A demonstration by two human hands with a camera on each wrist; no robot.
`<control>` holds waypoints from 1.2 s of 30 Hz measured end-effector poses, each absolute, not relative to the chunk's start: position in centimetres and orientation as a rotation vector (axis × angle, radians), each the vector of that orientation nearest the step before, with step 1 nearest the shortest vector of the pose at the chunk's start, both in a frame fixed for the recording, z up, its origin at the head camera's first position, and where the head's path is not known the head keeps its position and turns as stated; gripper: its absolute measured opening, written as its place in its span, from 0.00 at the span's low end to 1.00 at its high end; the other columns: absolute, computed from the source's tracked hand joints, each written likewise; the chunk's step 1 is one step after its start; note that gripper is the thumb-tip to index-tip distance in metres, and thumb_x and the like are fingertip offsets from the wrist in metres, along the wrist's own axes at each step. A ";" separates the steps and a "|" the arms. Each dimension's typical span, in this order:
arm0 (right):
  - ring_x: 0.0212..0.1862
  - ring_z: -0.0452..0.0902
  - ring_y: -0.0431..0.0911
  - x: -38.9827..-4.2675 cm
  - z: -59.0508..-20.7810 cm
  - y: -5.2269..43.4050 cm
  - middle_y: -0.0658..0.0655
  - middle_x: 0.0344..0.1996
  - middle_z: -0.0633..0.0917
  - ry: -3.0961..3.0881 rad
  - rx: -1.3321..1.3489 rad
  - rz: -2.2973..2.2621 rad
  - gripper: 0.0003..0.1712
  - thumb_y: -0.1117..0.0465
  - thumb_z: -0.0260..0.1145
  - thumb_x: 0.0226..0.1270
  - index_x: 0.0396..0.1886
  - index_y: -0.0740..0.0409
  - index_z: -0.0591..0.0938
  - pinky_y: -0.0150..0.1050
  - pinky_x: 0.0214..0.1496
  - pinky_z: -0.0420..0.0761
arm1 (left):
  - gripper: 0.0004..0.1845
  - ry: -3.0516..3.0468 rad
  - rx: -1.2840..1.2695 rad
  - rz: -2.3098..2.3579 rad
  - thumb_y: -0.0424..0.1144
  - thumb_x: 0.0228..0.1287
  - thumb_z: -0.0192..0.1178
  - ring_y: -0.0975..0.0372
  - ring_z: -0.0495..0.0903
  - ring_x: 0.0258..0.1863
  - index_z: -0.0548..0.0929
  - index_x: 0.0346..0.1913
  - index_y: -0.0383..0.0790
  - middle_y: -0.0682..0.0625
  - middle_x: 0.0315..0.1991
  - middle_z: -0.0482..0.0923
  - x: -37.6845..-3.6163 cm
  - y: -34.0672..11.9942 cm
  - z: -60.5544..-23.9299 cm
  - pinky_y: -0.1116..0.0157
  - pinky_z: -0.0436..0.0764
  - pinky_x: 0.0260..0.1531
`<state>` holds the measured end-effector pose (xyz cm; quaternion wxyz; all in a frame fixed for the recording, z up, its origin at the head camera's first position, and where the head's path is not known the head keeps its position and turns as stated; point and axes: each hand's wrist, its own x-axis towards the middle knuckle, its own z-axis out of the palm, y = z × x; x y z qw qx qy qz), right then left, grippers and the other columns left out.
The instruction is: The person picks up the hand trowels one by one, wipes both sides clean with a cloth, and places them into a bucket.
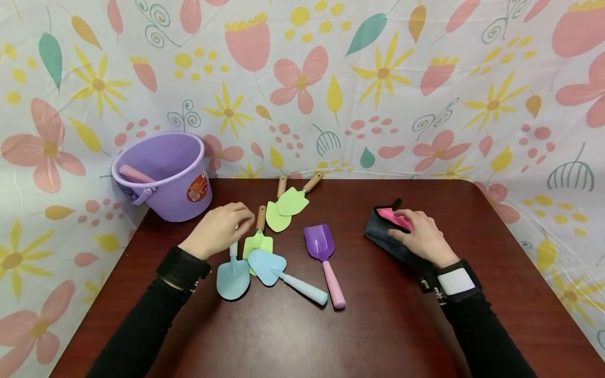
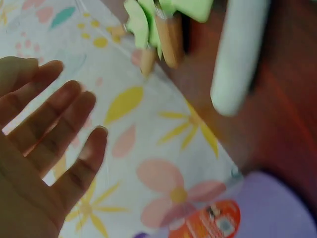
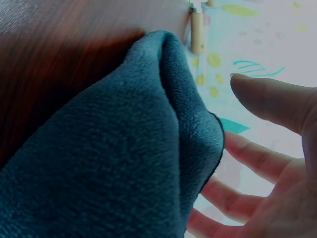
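Note:
My left hand hovers over the handle of a light-blue toy shovel, its fingers loosely bent. In the left wrist view the fingers are spread, and the pale handle lies apart from them. A second light-blue trowel overlaps a green spade with a wooden handle. On the right, my right hand is at a folded dark-grey cloth with a pink inner side. In the right wrist view its thumb stands away from the cloth, while some fingertips reach behind the cloth's edge.
A purple bucket stands at the table's back left, with a pink handle inside it. Two green trowels lie near the back edge. A purple shovel with a pink handle lies mid-table. A flowered sheet hangs behind.

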<state>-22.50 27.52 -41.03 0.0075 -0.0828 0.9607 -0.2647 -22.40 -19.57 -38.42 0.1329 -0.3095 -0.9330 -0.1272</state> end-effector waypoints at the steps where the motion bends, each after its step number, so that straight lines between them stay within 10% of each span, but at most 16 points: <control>1: 0.63 0.56 0.71 -22.6 -41.1 27.5 0.73 0.62 0.66 3.003 -0.256 -0.823 0.36 0.47 0.66 0.67 0.67 0.61 0.68 0.76 0.49 0.59 | 0.06 -2.719 -0.900 -0.369 0.38 0.68 0.62 0.62 0.78 0.34 0.87 0.42 0.43 0.53 0.38 0.79 -22.3 -19.2 -38.7 0.62 0.78 0.33; 36: 0.63 0.57 0.74 -24.7 -43.4 28.4 0.78 0.66 0.60 2.880 -0.257 -0.695 0.57 0.36 0.68 0.59 0.75 0.66 0.55 0.71 0.57 0.63 | 0.17 -2.362 -1.504 0.589 0.31 0.53 0.72 0.51 0.72 0.52 0.79 0.45 0.41 0.45 0.48 0.78 -26.3 -25.9 -45.4 0.55 0.70 0.48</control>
